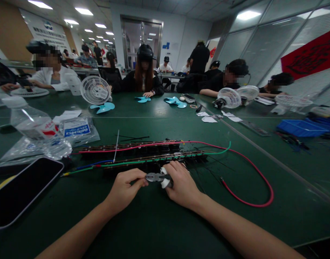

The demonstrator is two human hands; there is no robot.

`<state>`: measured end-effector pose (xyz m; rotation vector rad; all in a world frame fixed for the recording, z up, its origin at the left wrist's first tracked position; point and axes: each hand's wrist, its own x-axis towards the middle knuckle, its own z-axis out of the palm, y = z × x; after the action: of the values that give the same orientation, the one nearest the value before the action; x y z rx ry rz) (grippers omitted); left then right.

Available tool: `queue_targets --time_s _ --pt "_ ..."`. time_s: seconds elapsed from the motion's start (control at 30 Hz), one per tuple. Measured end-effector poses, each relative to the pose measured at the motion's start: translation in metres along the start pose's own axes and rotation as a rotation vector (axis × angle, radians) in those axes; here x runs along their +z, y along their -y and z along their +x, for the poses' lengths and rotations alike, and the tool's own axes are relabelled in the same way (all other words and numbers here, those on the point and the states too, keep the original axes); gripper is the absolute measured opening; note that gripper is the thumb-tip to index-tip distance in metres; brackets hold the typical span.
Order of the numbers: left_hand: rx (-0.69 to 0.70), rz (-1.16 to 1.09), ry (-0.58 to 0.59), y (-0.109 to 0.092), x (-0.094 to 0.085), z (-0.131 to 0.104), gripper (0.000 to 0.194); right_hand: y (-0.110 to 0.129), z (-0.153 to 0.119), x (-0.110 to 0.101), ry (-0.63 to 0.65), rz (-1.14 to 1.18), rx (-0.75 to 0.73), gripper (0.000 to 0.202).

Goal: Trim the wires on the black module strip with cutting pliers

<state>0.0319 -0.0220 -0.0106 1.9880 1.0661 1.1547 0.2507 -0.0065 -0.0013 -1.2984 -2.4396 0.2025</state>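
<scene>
My right hand (182, 185) is wrapped round the handles of a pair of cutting pliers (155, 177), whose grey jaws point left. White material shows at the handles. At the jaw tips, the thumb and fingers of my left hand (127, 183) are pinched together; what they hold, if anything, is too small to make out. Just beyond both hands lie two long black rows of parts with wires along them. A green wire (85, 169) runs along the nearer row, and a red cable (272, 196) curls round to the right. A white cable tie (116, 145) sticks up at the left.
A phone (24, 194) and a clear water bottle (43, 133) are at the left, beside a plastic bag (92, 133). Blue fan blades (175, 101), white fans (95, 90) and a blue tray (302, 127) are farther off. Several people sit across the table (159, 230).
</scene>
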Motion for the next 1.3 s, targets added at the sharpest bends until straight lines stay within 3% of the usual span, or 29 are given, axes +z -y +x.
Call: queue_targets --time_s 0.33,1.3 --pt "0.016 0.027 -0.01 0.0042 0.0011 -0.0002 0.019 0.0002 -0.0006 -0.001 -0.007 -0.017 -0.02 0.043" --pt "-0.004 0.02 -0.005 0.0032 0.0011 -0.0002 0.018 -0.0008 -0.0002 0.0009 0.0 0.005 -0.006 0.036"
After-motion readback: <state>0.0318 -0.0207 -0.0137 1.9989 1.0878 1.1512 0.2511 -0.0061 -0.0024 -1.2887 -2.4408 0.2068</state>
